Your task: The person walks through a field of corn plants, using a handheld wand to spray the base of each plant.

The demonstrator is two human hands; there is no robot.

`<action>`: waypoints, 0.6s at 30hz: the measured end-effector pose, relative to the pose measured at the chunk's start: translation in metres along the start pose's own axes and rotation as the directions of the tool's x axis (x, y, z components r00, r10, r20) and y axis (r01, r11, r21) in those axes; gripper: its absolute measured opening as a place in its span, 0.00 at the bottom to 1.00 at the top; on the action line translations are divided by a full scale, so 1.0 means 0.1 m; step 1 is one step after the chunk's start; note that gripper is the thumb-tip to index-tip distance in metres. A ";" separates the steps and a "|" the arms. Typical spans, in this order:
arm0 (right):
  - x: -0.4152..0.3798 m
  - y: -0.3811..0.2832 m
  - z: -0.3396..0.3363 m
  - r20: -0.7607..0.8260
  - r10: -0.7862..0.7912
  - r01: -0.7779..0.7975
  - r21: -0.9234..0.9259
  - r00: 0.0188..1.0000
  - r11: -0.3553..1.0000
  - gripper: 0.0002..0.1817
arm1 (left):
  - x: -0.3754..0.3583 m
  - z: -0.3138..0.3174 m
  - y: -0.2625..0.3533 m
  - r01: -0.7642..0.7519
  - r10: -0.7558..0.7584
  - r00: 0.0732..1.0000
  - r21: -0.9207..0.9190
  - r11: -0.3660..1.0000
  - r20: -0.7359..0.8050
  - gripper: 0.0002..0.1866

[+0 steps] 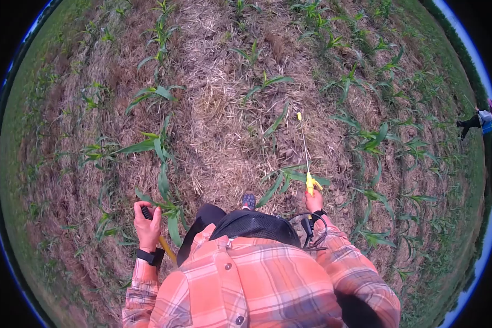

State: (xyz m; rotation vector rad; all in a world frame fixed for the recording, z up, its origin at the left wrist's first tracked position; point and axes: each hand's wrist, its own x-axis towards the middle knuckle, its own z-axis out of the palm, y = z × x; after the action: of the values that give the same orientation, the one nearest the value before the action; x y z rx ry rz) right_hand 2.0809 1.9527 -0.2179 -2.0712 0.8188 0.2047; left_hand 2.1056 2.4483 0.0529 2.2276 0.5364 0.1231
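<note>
In the head view my right hand (314, 202) is closed around the grip of a yellow spray wand (310, 183). Its thin metal tube (305, 143) points forward over the ground and ends in a yellow nozzle (299, 116). A black hose (323, 232) loops beside that wrist. At the left, my left hand (147, 223) wraps round the black grip (146, 212) of a yellow lever (168, 249), whose lower end is hidden beside my body. Young corn plants (157, 146) stand just ahead of my left hand, and another corn plant (284, 176) grows beside the wand.
Rows of young corn (373, 143) run forward on both sides. Dry straw (213, 109) covers the soil between them. My shoe (249, 200) shows below the black mesh bag (257, 225) at my waist. Far right, another person (478, 120) is at the field's edge.
</note>
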 end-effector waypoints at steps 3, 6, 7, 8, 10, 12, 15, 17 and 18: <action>0.19 -0.13 -0.03 -0.069 0.067 -0.058 0.130 0.995 0.990 0.06 | 0.25 0.00 -0.03 0.011 -0.011 1.000 0.045 0.999 0.013 0.08; 0.22 -0.54 -0.01 -0.094 0.213 -0.203 0.105 0.973 0.974 0.08 | 0.60 0.17 -0.19 -0.081 0.087 0.995 0.140 0.987 -0.041 0.07; 0.25 -0.59 0.05 -0.092 0.173 -0.164 0.098 0.981 0.982 0.08 | 0.70 0.22 -0.31 -0.071 0.075 0.997 0.114 0.991 -0.028 0.07; 0.23 -0.67 0.11 -0.096 0.177 -0.168 0.094 0.979 0.981 0.08 | 0.84 0.25 -0.31 -0.062 0.064 0.998 0.085 0.994 -0.012 0.07; 0.27 -0.97 0.29 -0.010 0.192 -0.190 0.119 0.981 0.975 0.08 | 1.17 0.27 -0.37 -0.123 0.123 0.992 0.053 0.991 -0.001 0.06; 0.29 -1.26 0.47 0.031 0.162 -0.161 -0.034 0.986 0.986 0.09 | 1.41 0.25 -0.43 -0.162 0.162 0.987 0.025 0.986 0.000 0.06; 0.48 -1.43 0.94 0.104 -0.087 0.103 -0.161 0.991 0.981 0.11 | 1.78 0.20 -0.48 -0.115 0.115 0.993 -0.064 0.991 -0.008 0.05; 0.44 -1.94 1.11 0.220 -0.203 0.257 -0.252 0.954 0.933 0.12 | 1.96 0.13 -0.48 -0.104 0.104 0.995 -0.078 0.991 -0.014 0.06; 0.35 -2.30 1.18 0.236 -0.188 0.259 -0.318 0.953 0.912 0.14 | 2.06 0.09 -0.48 -0.099 0.097 0.995 -0.086 0.991 -0.018 0.06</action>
State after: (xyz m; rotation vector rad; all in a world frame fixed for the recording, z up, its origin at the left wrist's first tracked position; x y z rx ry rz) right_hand 2.2684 2.1206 -0.1491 -2.4059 0.4363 0.4499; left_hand 2.2783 2.5551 -0.0070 2.1702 0.4213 0.2091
